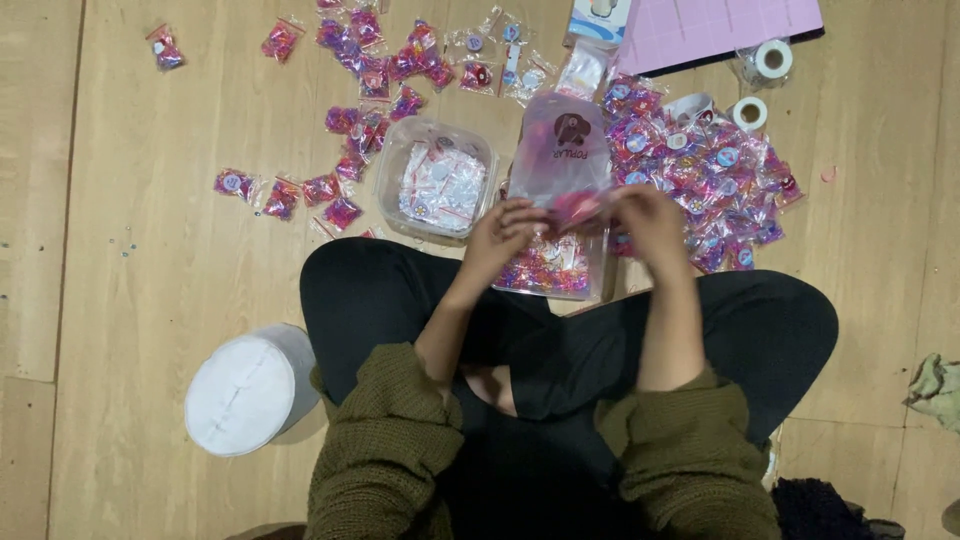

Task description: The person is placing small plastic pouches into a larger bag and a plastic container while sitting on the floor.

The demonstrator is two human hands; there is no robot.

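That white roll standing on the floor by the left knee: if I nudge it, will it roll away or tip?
The white roll stands on its flat end, so a nudge would probably slide it, not roll it. It looks broad and squat, so tipping seems unlikely. If it is soft paper, as it appears, it is likely light for its size.

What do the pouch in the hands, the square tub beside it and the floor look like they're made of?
The pouch, pinched by the left hand and right hand, looks like thin glossy plastic film: translucent, pink showing through. The square tub seems clear rigid plastic, since its contents show through the walls. The floor looks like pale wood or laminate planks, with grain and seams.
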